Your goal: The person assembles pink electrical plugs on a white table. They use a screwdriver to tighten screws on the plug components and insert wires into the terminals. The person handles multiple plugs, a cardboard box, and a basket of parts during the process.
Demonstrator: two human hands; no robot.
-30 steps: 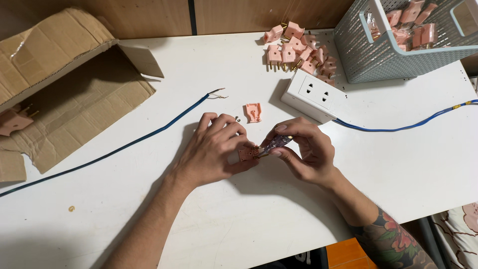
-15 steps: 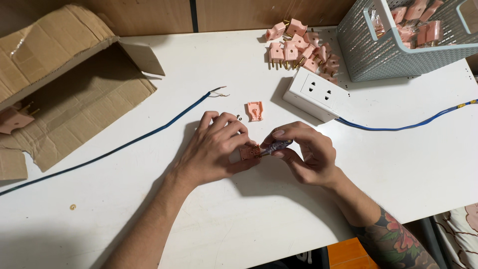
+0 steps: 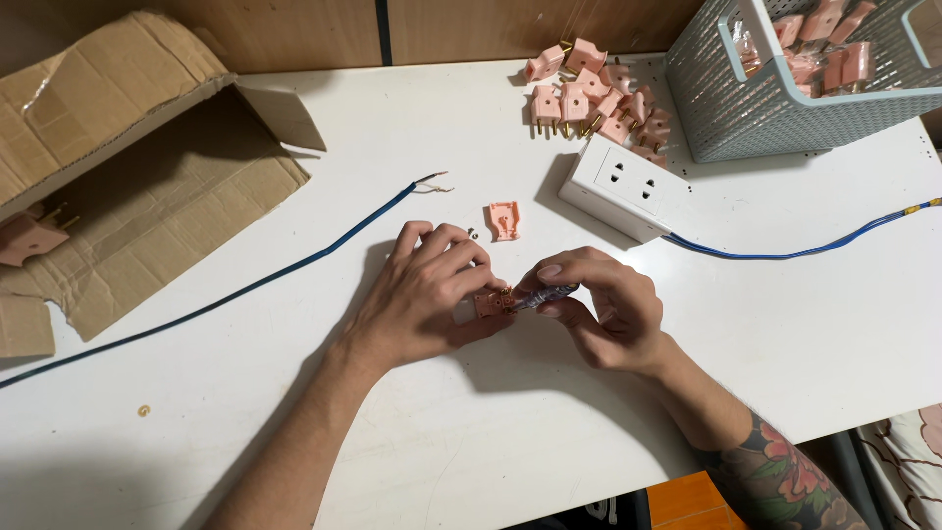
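One white table point(image 3: 294, 432) carries every item in view. At far left lies an opened, flattened cardboard box point(image 3: 128, 186), with a pink plug point(image 3: 29, 238) resting on its left part. At far right stands a grey mesh basket point(image 3: 756, 108) holding more pink plugs. Just left of the basket sits a loose pile of pink plugs point(image 3: 594, 98) with brass pins. A white socket block point(image 3: 623, 185) lies near the pile, on its near side; a blue cable point(image 3: 795, 247) runs from it toward the right edge. A second blue cable point(image 3: 235, 290) runs diagonally from the left edge to a stripped end near the table centre. A separate pink plug cover point(image 3: 504, 220) lies flat between that stripped end and the socket block, just beyond the hands.

Left hand point(image 3: 427, 299): fingers curled and pressed together, pinching a pink plug body point(image 3: 491, 302) at table centre, just above or on the surface; which cannot be told.

Right hand point(image 3: 603, 309): thumb and fingers close around a small dark screwdriver point(image 3: 545, 294), with its tip directed left at the plug body. The tip touches or nearly touches the plug body; exact contact is hidden by the fingertips.

A small brass part point(image 3: 144, 410) lies alone on the near left table area, well apart from both hands.
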